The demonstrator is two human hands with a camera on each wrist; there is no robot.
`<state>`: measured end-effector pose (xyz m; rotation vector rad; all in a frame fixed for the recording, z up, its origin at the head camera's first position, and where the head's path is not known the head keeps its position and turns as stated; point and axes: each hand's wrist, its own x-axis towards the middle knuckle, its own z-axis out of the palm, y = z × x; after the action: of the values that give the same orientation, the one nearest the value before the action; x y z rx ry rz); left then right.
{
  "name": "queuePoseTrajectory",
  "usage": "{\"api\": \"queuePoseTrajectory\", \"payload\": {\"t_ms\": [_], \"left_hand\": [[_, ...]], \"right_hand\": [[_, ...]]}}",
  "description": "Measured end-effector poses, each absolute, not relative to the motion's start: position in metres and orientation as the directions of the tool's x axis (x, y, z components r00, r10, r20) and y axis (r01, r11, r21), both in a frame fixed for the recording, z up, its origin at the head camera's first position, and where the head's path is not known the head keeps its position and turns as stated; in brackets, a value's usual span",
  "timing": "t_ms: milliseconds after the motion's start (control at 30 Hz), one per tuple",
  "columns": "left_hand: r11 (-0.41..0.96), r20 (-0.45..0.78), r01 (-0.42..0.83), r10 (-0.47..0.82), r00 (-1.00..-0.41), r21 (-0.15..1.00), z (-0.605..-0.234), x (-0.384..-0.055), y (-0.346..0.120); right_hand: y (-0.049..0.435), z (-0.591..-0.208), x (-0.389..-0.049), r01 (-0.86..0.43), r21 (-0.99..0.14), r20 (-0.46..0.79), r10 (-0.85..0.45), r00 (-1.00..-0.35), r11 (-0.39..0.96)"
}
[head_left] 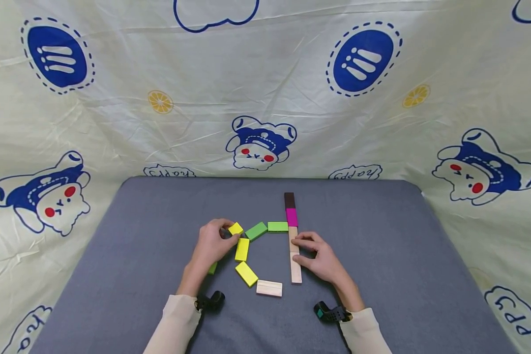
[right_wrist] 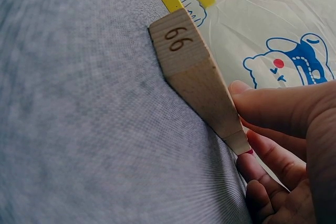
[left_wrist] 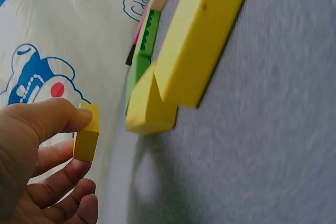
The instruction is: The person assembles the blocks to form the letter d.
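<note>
My left hand (head_left: pixel 212 243) pinches a small yellow block (left_wrist: pixel 86 137) between thumb and fingers, and its shadow falls on the cloth below in the left wrist view. Near it lie two more yellow blocks (head_left: pixel 242 250), part of a curved row that continues into two green blocks (head_left: pixel 278 226). My right hand (head_left: pixel 318 258) touches a straight column of plain wooden blocks (head_left: pixel 296 270) with thumb and fingertips along its right side. The column ends in a magenta block (head_left: pixel 291 217) and a dark brown block (head_left: pixel 289 199). In the right wrist view the nearest wooden block bears a burnt-in "66".
Another plain wooden block (head_left: pixel 269 288) lies at the near end of the curve, left of the column. A green block (head_left: pixel 212 268) is partly hidden beside my left wrist. Grey cloth covers the table (head_left: pixel 380 236); a printed white curtain (head_left: pixel 265 73) stands behind it.
</note>
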<state>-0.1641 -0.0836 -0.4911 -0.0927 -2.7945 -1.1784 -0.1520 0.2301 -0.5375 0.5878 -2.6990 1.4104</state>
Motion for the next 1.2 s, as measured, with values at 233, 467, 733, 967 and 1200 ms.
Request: {"api": "queuePoseTrajectory", "payload": {"t_ms": [233, 467, 733, 967, 1200], "left_hand": [[0.683, 0.206, 0.202, 0.077, -0.976, 0.702, -0.488, -0.148, -0.074], [0.665, 0.253, 0.276, 0.134, -0.958, 0.694, -0.491, -0.136, -0.064], [0.650, 0.289, 0.365, 0.226, -0.930, 0.667, -0.493, -0.118, -0.048], [0.640, 0.263, 0.401, 0.304, -0.916, 0.655, -0.495, -0.105, -0.031], [0.621, 0.225, 0.415, 0.364, -0.904, 0.665, -0.496, -0.094, -0.017]], "right_hand": [[0.230, -0.537, -0.152, -0.349, -0.791, 0.205, -0.318, -0.925, 0.504], [0.231, -0.539, -0.153, -0.339, -0.789, 0.193, -0.317, -0.928, 0.512], [0.230, -0.537, -0.153, -0.330, -0.794, 0.186, -0.312, -0.932, 0.511], [0.230, -0.536, -0.154, -0.304, -0.805, 0.161, -0.306, -0.938, 0.510], [0.231, -0.537, -0.153, -0.328, -0.788, 0.179, -0.317, -0.931, 0.521]]}}
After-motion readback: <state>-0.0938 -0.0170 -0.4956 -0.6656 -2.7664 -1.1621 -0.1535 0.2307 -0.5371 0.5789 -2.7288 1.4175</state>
